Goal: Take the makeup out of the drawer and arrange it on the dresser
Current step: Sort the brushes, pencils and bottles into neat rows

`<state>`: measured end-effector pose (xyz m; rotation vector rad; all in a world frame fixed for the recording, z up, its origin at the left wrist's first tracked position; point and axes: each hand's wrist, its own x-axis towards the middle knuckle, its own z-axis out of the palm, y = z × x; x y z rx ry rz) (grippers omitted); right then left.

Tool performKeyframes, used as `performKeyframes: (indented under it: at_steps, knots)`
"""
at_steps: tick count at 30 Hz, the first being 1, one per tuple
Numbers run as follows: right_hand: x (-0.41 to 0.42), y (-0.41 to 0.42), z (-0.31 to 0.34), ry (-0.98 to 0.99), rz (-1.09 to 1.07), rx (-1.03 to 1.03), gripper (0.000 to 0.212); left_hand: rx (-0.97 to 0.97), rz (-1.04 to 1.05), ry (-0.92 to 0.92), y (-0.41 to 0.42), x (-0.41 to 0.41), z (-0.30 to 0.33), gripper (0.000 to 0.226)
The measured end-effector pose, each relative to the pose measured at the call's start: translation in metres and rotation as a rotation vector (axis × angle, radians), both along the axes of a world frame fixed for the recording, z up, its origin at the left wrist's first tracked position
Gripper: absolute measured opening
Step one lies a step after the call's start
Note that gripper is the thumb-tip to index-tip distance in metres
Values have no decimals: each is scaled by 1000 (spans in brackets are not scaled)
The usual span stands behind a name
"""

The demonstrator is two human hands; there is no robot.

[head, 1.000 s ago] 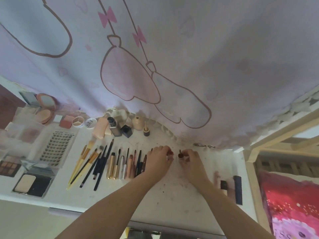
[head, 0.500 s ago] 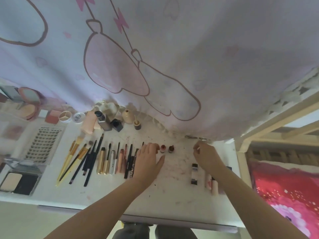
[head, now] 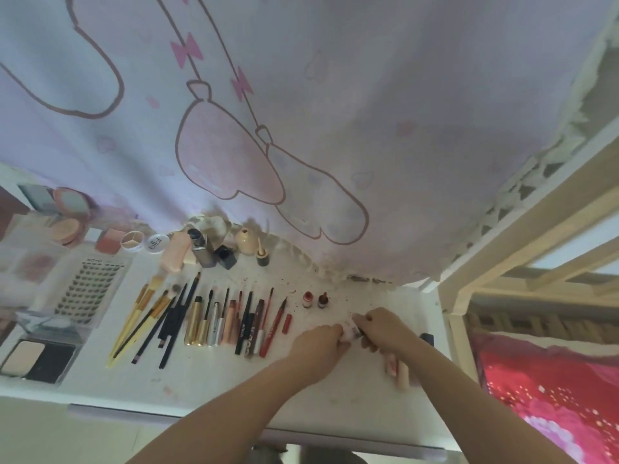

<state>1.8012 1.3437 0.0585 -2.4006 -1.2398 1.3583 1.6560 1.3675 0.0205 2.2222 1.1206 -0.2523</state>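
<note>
White and speckled with makeup stains, the dresser (head: 207, 380) stretches beneath a pale cartoon-print curtain (head: 335, 112). Your left hand (head: 320, 344) and right hand (head: 382, 329) meet near its right end, both curled around one small pale tube (head: 351, 330) held between them. Just left of your hands lies a neat row of brushes and pencils (head: 214, 323); two tiny red bottles (head: 315, 300) stand just beyond your hands. Compacts and a lash tray (head: 88, 289) fill the dresser's far left end.
</note>
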Motion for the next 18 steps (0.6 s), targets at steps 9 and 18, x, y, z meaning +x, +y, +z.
performKeyframes:
  at_steps: [9,18]
  knots:
    - [-16,-6,44,242,147,200,11,-116,25,-199,17,-44,27,29]
    - [-24,-10,53,239,190,129,15,13,-62,-177,16,-57,40,23]
